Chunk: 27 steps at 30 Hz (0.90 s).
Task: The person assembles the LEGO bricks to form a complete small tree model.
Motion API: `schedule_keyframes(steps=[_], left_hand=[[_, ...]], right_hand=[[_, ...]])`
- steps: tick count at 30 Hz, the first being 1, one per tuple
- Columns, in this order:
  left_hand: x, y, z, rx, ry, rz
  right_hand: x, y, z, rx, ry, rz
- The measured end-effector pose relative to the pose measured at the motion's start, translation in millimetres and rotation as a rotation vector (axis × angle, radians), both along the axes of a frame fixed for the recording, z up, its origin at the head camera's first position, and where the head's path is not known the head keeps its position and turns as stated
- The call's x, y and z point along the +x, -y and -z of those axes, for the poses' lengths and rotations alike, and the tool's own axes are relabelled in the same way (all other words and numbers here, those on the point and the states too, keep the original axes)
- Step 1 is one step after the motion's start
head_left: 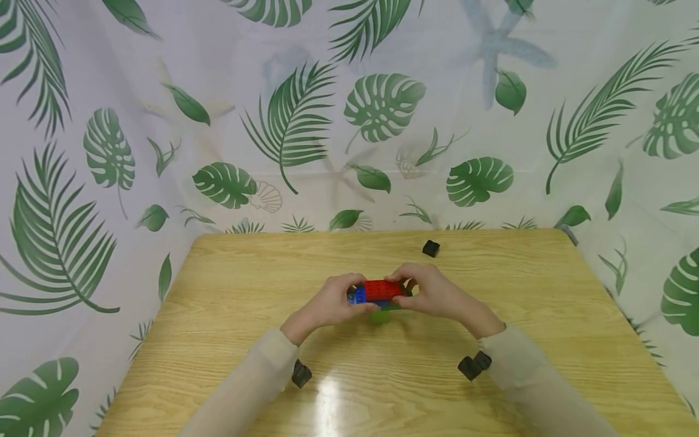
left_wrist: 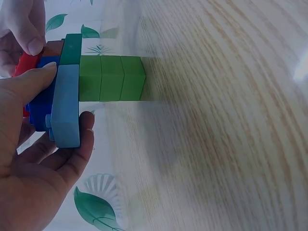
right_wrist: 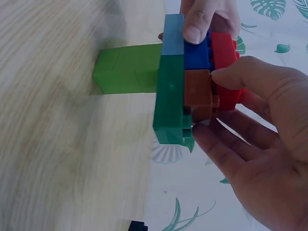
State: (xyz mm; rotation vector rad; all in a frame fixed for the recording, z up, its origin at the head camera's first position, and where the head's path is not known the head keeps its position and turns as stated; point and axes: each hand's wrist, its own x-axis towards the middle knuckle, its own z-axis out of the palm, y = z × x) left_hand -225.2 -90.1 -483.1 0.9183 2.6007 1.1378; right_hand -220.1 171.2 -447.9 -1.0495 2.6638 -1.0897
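Both hands are around a structure of toy building bricks. A stack of light green bricks (left_wrist: 113, 78) forms its narrow lower column. Across it lie a light blue brick (left_wrist: 66, 106) and a dark green brick (right_wrist: 169, 98), with a dark blue brick (left_wrist: 42, 98) and a brown brick (right_wrist: 198, 89) above. A red brick (head_left: 379, 290) tops everything. My left hand (head_left: 333, 301) grips the left end, thumb on the dark blue brick, fingers by the light blue one. My right hand (head_left: 434, 291) pinches the red brick near its right end, thumb tip at the red-brown seam.
A small black brick (head_left: 431, 248) lies toward the back of the wooden table (head_left: 246, 261). Small black objects (head_left: 301, 373) show beside both sleeves. A leaf-patterned cloth (head_left: 322, 200) hangs behind the table and at its sides.
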Motion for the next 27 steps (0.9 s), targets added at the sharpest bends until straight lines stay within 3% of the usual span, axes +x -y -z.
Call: schedule_keyframes(steps=[11, 22, 27], left_hand=[[1.7, 0.1, -4.1, -0.004, 0.02, -0.001], [1.5, 0.0, -5.6, -0.002, 0.0, 0.014], [2.3, -0.1, -6.8, 0.007, -0.007, 0.02]], right_hand=[[-4.9, -0.1, -9.9, 0.018, 0.11, -0.036], [-2.5, 5.1, -16.0, 0.081, 0.035, -0.075], [1.3, 5.9, -16.7, 0.099, 0.022, -0.055]])
